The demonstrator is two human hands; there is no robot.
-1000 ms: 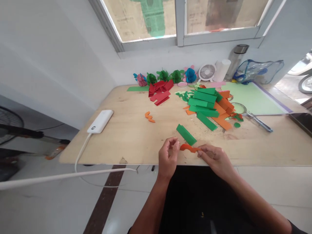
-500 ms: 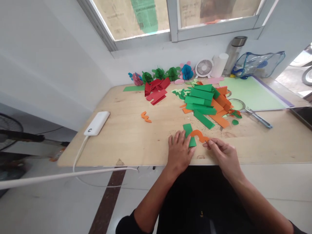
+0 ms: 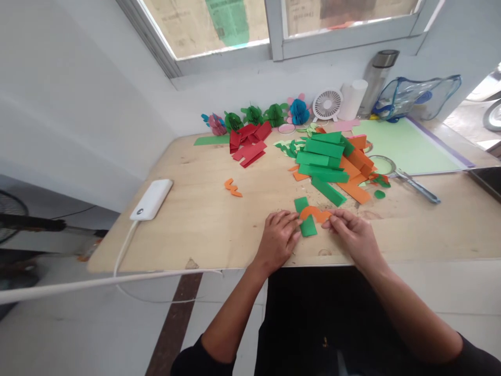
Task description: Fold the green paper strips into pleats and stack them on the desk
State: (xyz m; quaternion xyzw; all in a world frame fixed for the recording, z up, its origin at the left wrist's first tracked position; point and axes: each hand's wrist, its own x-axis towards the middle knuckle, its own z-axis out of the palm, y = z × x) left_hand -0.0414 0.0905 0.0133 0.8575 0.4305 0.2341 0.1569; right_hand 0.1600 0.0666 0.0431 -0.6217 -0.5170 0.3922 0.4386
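A wavy orange paper cutout (image 3: 313,213) spans the gap between my two hands, above a folded-looking green paper strip (image 3: 308,226). My right hand (image 3: 354,232) pinches the cutout's right end between thumb and fingers. At its left end, the bent fingertips of my left hand (image 3: 277,235) press on the cutout beside the green strip, with the thumb lower and apart. Another zigzag orange cutout (image 3: 233,187) lies alone to the left on the wooden table (image 3: 203,219).
Beyond my hands lie piled green strips (image 3: 321,156), orange strips (image 3: 356,175) and red pieces (image 3: 250,143). Scissors (image 3: 417,185) rest at right. Paper turtle-like figures (image 3: 252,114), a small fan (image 3: 327,105) and a bottle (image 3: 379,83) line the wall. A cabled power bank (image 3: 152,199) is at left.
My left hand has shifted left off the green strip, its fingers now bunched at the orange cutout's end. My right hand has brought the cutout slightly up and left.
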